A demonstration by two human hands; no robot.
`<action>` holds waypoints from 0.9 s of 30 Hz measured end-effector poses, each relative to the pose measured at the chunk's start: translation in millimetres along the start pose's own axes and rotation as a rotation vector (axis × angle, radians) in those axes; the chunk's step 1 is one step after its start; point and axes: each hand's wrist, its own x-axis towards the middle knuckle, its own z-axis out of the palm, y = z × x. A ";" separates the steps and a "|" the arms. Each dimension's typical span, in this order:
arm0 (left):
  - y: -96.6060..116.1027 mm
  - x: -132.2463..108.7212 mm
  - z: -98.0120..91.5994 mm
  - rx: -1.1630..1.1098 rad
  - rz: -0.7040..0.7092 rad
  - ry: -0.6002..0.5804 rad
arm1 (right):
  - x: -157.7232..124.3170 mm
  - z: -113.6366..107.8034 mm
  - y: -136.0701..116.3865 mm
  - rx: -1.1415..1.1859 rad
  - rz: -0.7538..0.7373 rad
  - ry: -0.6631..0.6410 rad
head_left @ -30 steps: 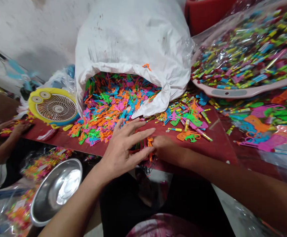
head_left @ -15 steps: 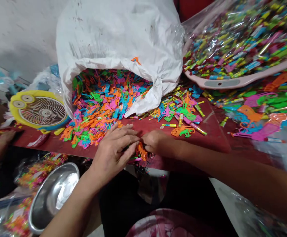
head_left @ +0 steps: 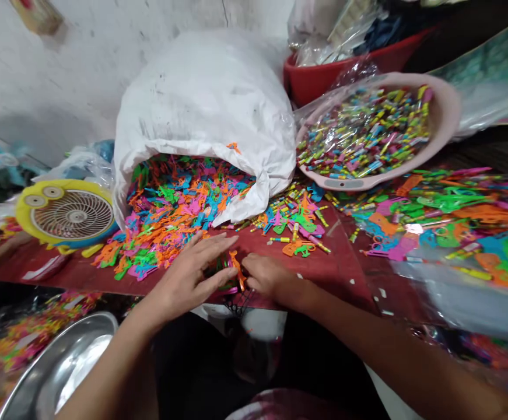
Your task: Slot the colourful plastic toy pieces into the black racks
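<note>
Fingers [head_left: 217, 242] of your left hand [head_left: 184, 280] lie spread over loose toys [head_left: 224, 280] at the desk [head_left: 336, 263] edge, right hand [head_left: 271, 279] pinching an orange toy [head_left: 236, 265] between the two hands; likely feather-light, stiff, brittle plastic, so grip its thicker middle, not thin tips.

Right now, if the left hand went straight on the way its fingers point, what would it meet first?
Most likely the small orange plastic toy piece pinched by the right hand, just beyond the left hand's lower fingers. Its upper fingers face bare red tabletop; depth is unclear.
</note>
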 end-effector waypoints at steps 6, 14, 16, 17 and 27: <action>-8.9 -13.2 3.1 0.085 0.037 0.054 | -69.8 -67.3 35.1 -0.321 0.414 0.373; 24.6 29.4 34.6 0.229 -0.202 0.240 | -61.2 -89.0 51.6 -0.571 0.636 -0.005; 37.0 44.0 42.2 0.269 -0.295 0.280 | -55.7 -89.4 51.0 -0.576 0.654 -0.029; 42.1 50.4 44.8 0.280 -0.332 0.290 | -55.0 -90.8 51.2 -0.576 0.654 -0.037; 21.3 49.9 1.7 0.103 -0.030 -0.063 | -102.0 -100.1 83.2 -0.093 0.492 0.236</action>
